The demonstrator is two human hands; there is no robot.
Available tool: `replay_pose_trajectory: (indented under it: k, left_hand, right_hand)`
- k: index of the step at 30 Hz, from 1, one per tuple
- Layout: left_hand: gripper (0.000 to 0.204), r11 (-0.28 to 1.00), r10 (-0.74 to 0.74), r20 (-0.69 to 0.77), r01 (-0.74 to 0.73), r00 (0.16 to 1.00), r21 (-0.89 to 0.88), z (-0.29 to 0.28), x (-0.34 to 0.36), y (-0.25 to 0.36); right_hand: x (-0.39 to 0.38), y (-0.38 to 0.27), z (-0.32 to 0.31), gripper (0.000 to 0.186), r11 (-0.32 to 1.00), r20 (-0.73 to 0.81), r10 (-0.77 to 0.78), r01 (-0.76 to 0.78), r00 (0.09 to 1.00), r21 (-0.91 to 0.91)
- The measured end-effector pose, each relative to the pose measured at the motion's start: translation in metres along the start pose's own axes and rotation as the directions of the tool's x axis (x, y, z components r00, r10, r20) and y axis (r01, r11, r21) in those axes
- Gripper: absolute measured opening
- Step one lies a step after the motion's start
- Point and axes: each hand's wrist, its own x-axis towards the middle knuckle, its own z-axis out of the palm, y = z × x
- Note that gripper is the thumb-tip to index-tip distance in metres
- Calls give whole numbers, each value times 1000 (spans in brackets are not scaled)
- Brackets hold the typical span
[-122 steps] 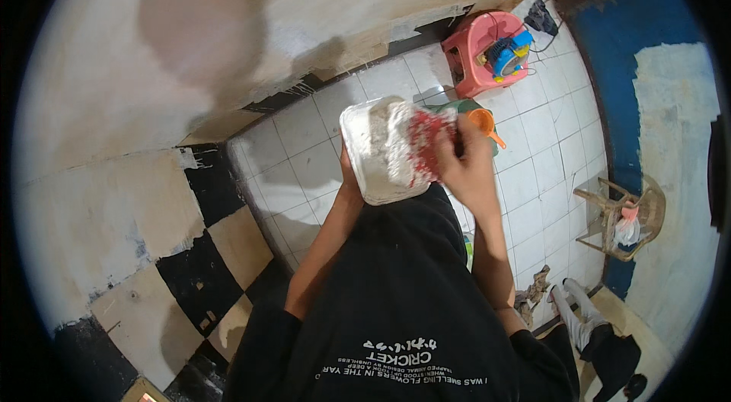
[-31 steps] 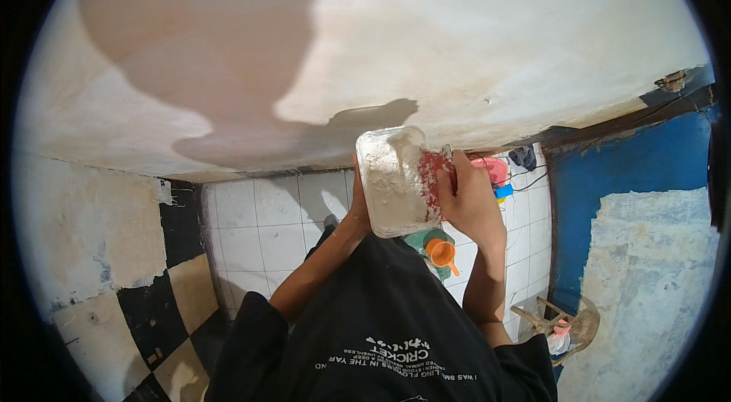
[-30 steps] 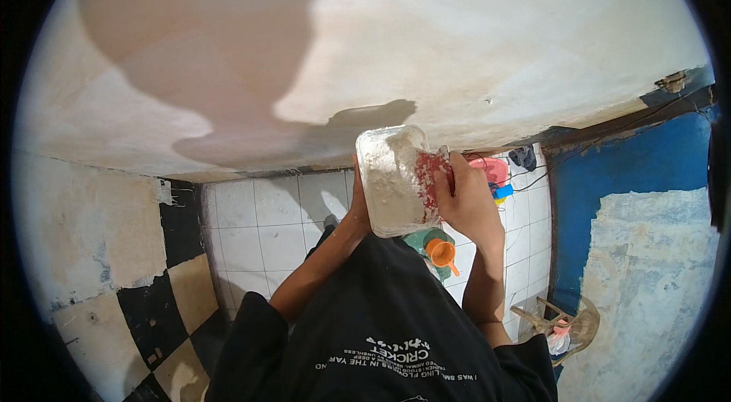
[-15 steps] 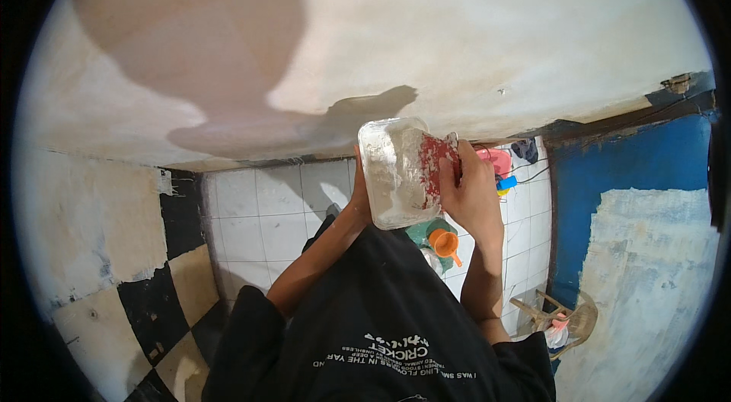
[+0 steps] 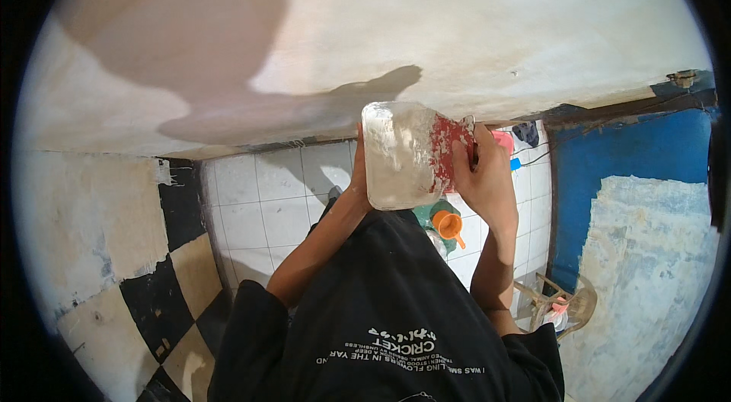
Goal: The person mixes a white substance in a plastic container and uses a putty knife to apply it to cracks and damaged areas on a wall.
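My left hand [image 5: 358, 177] grips a shallow rectangular whitish tray [image 5: 371, 193] by its left side; most of its fingers are hidden by the tray. Pale wet-looking putty [image 5: 400, 154] is smeared across the tray's inside. In my right hand [image 5: 487, 185] is a red putty scraper [image 5: 451, 145], spotted with putty. Its blade end is over the tray's right part, and my thumb presses on its face. Whether the scraper touches the tray floor cannot be told.
Close in front stands a cream-plastered wall [image 5: 426, 29]. Below, on white floor tiles [image 5: 285, 215], an orange dipper [image 5: 448, 224] rests by a green container. A plastic chair [image 5: 582, 303] stands at the right near a blue, partly plastered wall [image 5: 632, 145]. Black and cream squares cover the left wall [image 5: 152, 311].
Both hands have shifted slightly up. The scraper has moved a little to the right with my right hand and lies flatter over the tray, hiding more of its right side.
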Motion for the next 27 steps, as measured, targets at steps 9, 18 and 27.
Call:
replay_pose_trajectory:
  k: [9,18,27]
  left_hand:
    - [84,980,35,-41,-26,999,195,21,-18,6]
    - [85,978,60,-37,-51,997,203,41,-22,10]
    - [88,984,67,-56,-57,996,171,27,-21,12]
  right_hand:
    - [-1,7,4,16,997,18,-69,69,997,-16]
    - [7,6,0,15,969,148,-223,235,964,-70]
    - [3,22,16,17,947,225,-294,315,929,-63]
